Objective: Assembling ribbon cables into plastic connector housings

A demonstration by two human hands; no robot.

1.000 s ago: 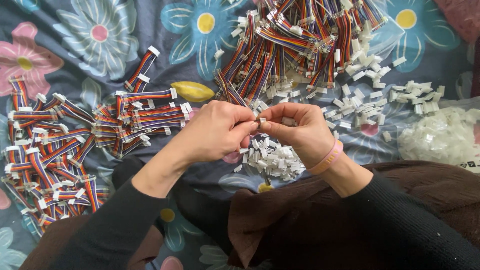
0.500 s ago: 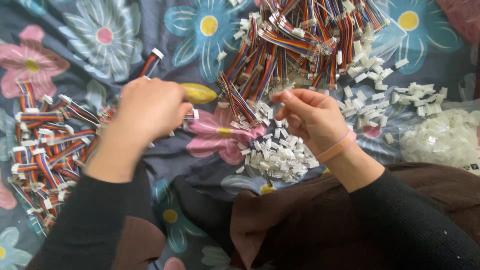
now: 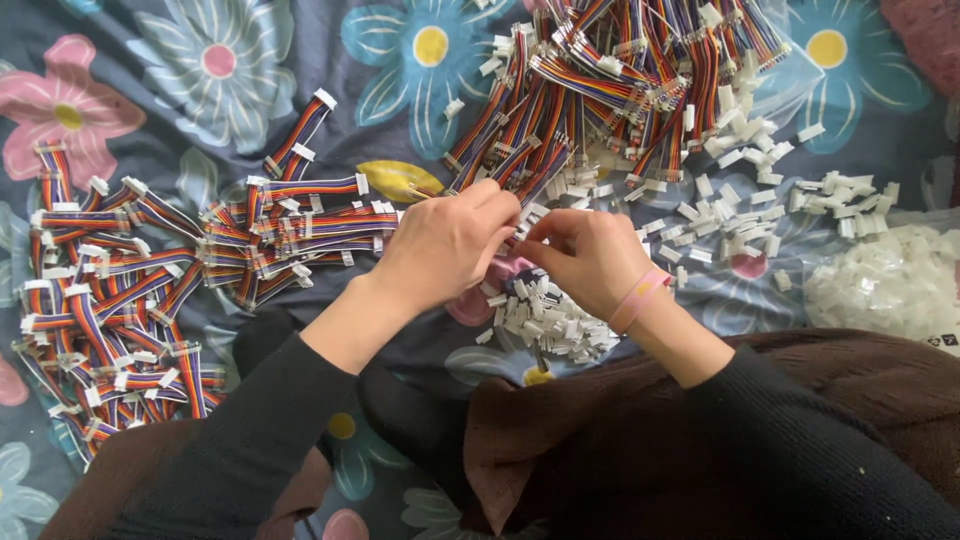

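My left hand and my right hand meet fingertip to fingertip over the flowered cloth. The left fingers pinch the end of a rainbow ribbon cable at the lower edge of the big cable heap. The right fingers are pinched on a small white connector housing, mostly hidden by the fingers. A pile of white connector housings lies just below both hands. The right wrist wears a pink band.
A spread of ribbon cables with white ends covers the left side. Loose white housings are scattered at the right, beside a clear bag of white parts. Brown fabric lies over my lap.
Half a second ago my left hand was out over the left cable spread. It has come back to the centre and meets the right hand again, which barely moved.
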